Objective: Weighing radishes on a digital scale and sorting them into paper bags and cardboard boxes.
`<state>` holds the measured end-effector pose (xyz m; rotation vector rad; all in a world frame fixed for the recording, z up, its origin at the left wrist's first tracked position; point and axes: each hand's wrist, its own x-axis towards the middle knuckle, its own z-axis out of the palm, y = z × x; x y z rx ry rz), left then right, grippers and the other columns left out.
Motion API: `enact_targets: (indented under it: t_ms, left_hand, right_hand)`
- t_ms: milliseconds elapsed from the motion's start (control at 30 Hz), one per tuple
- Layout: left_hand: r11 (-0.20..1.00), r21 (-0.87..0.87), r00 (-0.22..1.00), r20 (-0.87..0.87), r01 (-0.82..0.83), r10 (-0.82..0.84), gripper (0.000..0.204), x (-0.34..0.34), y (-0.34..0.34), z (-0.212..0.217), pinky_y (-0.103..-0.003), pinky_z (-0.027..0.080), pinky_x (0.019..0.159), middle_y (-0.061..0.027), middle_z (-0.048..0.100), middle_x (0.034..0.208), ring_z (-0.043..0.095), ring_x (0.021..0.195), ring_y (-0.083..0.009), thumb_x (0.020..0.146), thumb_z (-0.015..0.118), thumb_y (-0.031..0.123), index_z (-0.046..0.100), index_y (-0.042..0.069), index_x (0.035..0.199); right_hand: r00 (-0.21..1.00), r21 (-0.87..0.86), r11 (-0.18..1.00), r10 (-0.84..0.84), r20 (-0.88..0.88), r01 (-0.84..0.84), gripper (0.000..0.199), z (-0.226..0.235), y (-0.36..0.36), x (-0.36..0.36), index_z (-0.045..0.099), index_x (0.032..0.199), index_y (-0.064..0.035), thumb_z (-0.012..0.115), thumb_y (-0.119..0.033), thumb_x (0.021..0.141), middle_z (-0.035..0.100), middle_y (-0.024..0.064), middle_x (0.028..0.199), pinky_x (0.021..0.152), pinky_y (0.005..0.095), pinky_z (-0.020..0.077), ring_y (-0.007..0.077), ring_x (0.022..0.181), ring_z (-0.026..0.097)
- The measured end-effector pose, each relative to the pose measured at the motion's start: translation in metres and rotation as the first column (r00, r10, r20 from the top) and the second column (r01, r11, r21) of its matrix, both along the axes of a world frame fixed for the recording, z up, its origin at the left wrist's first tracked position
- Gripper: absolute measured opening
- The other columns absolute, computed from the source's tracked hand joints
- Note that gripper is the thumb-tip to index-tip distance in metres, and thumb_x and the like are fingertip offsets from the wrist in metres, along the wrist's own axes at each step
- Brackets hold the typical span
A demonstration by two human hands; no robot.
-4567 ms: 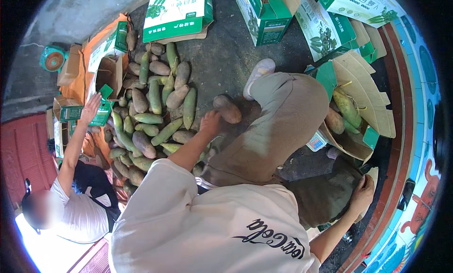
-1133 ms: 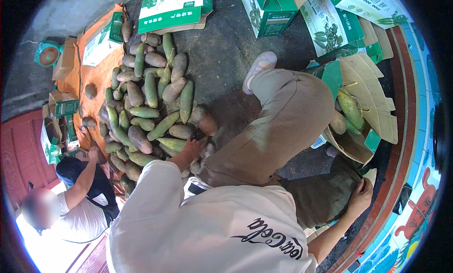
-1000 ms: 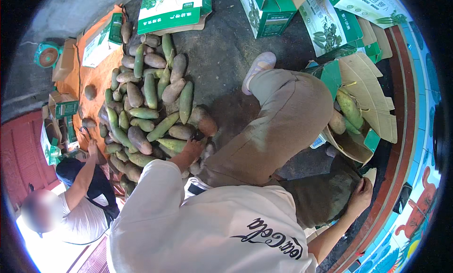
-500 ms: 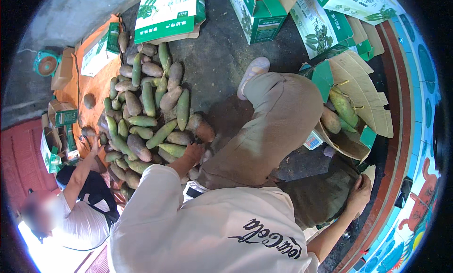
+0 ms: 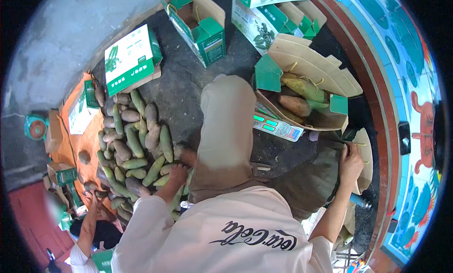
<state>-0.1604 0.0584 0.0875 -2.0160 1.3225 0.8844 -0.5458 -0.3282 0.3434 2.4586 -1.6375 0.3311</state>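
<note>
A pile of long green and reddish-brown radishes (image 5: 135,149) lies at left. At the pile's near right edge is my left hand (image 5: 176,176), its fingers bent among the radishes; what they close on is hidden. A reddish-brown radish (image 5: 188,156) lies just beyond it, partly behind my raised knee (image 5: 226,112). On the right, my right hand (image 5: 351,165) is at my other knee (image 5: 316,178), beside a cardboard flap (image 5: 365,171). Its fingers are bent together, and I cannot make out what is in them. Ahead of it, an open carton (image 5: 347,79) holds several radishes (image 5: 302,101).
A scale with a lit display (image 5: 271,124) sits under the carton. Farther off stand a white-and-green box (image 5: 130,56) and an open box (image 5: 207,37). At left, a co-worker's hand (image 5: 93,204) reaches to the pile's edge. A brick-red ledge (image 5: 384,127) borders the right.
The view has shifted, so the pile sits farther left and the carton nearer the middle. My left hand stays by the pile's edge. My right hand remains at my knee, with its fingers now bent upward.
</note>
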Motion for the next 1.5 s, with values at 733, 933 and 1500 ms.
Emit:
enact_targets:
  t_ms: [733,933,1500]
  left_hand:
    - [0.953,-0.301,1.000,-0.015,0.021,-0.027,0.034,0.119,0.063,-0.099,-0.045,0.045,0.084,-0.0193,0.057,0.109,0.055,0.102,-0.0353,0.079,0.053,0.011,0.052,0.005,0.112]
    - [0.939,-0.311,0.988,-0.093,-0.149,0.126,0.032,0.083,-0.039,-0.056,-0.044,0.045,0.084,-0.0203,0.058,0.105,0.055,0.099,-0.0370,0.078,0.053,0.010,0.053,0.005,0.110]
    - [0.421,-0.753,0.862,-0.413,-0.505,0.295,0.033,0.055,-0.104,0.064,-0.040,0.042,0.089,-0.0201,0.057,0.104,0.052,0.103,-0.0370,0.074,0.062,0.008,0.057,0.002,0.106]
  right_hand:
    - [0.758,-0.103,0.760,-0.607,0.239,0.641,0.033,-0.081,0.124,-0.182,0.055,0.110,-0.0040,0.059,-0.021,0.082,0.058,0.0162,0.105,0.082,0.0423,0.0443,0.0334,0.098,0.055]
    - [0.393,0.277,0.330,-0.894,-0.215,0.902,0.050,-0.131,0.219,-0.252,0.049,0.119,-0.0102,0.063,-0.033,0.076,0.058,0.0149,0.110,0.086,0.0436,0.0451,0.0326,0.105,0.054]
    - [0.536,0.500,0.329,-0.767,-0.354,0.801,0.028,-0.190,0.212,-0.275,0.065,0.096,-0.0095,0.049,-0.028,0.084,0.063,0.0177,0.101,0.079,0.0428,0.0489,0.0339,0.096,0.060]
